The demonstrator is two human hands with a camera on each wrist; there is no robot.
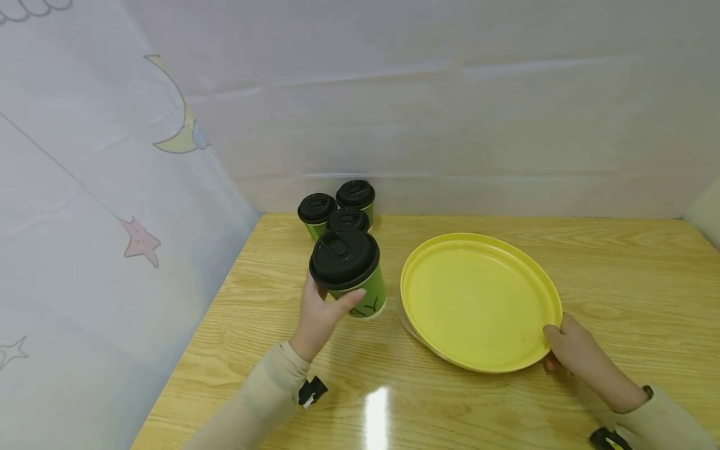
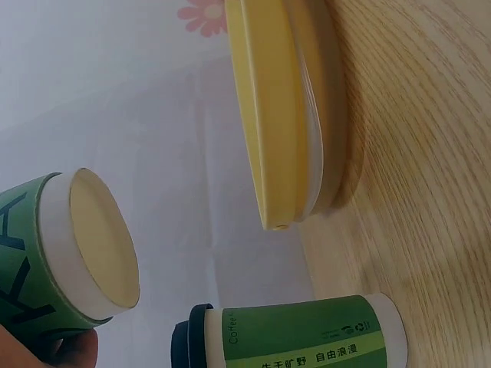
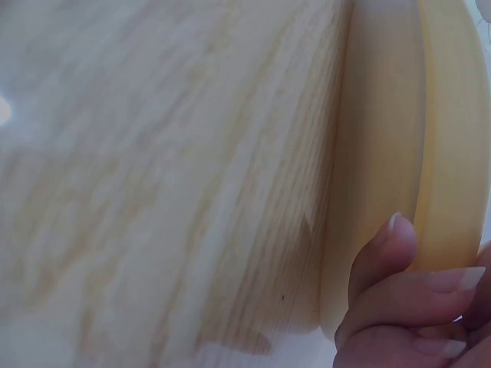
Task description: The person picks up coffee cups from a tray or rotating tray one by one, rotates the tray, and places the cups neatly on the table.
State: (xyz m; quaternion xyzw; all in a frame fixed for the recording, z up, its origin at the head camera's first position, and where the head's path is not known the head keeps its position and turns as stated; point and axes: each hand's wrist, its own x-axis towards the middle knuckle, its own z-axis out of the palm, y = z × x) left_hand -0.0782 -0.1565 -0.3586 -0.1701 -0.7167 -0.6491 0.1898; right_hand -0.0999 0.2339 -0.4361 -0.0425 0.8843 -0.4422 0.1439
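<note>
My left hand [image 1: 320, 315] grips a green paper coffee cup [image 1: 368, 297] with a black lid. The cup is tilted and held above the table; its pale base [image 2: 105, 239] shows in the left wrist view. Over on the right, my right hand [image 1: 574, 350] holds the near right rim of a round yellow tray [image 1: 480, 306], thumb on top and fingers [image 3: 410, 299] curled at the side and below. A paler layer [image 2: 313, 115] shows under the yellow rim; what it is I cannot tell.
Behind the held cup, several similar lidded cups [image 1: 355, 194] stand grouped at the table's back left. One standing green cup [image 2: 307, 333] also appears in the left wrist view. The wooden table [image 1: 450, 406] meets a pale printed sheet [image 1: 422, 125] at the back and left.
</note>
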